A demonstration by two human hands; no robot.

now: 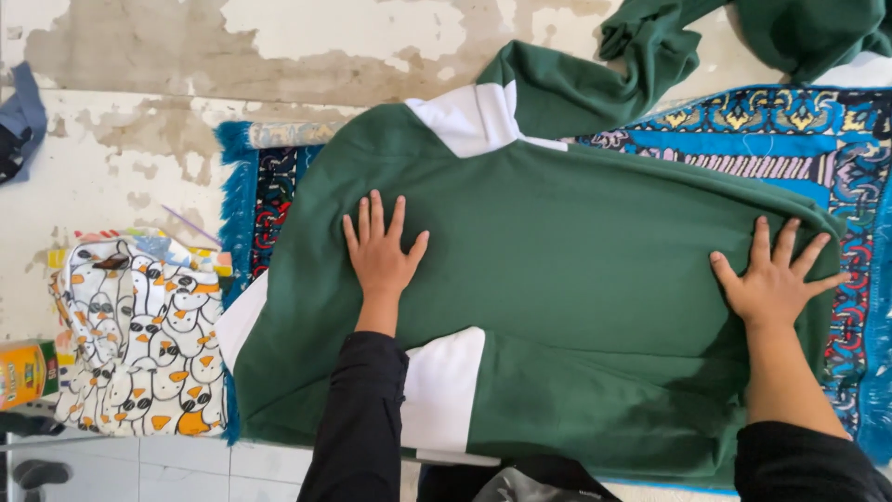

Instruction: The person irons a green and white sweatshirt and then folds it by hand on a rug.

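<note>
Pressing flat on the green garment (567,279), left hand (381,256) and right hand (771,284), each grip spread wide, pinching nothing.

Garment (576,270) dark green, white panels. Rug (799,149) under garment: blue, ornate multicolour pattern. Cloth (139,344) left of garment: white, orange-black penguin print.
</note>
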